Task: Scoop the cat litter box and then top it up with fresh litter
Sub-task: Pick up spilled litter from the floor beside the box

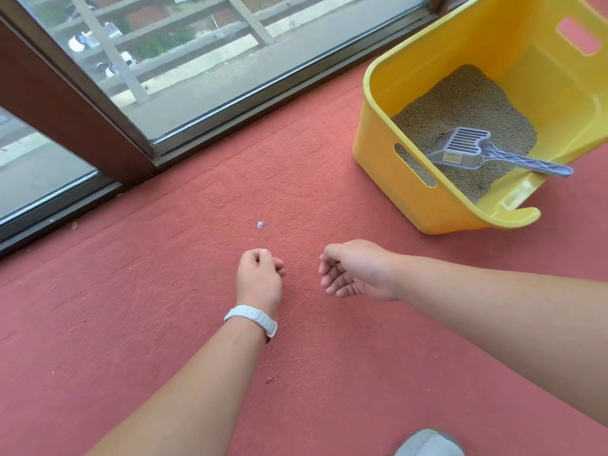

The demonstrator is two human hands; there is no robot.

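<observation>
Yellow litter box (378, 133) — grey scoop (467, 149) flat on its litter (460, 100)

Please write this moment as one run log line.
scoop: lies in litter box | left hand: curled, above carpet | right hand: cupped, contents unclear

Open carpet (197, 291) ahead; litter box (378, 126) blocks the right, window frame (82, 126) behind

Red carpet (164, 324) — glass window (204, 67) behind
</observation>
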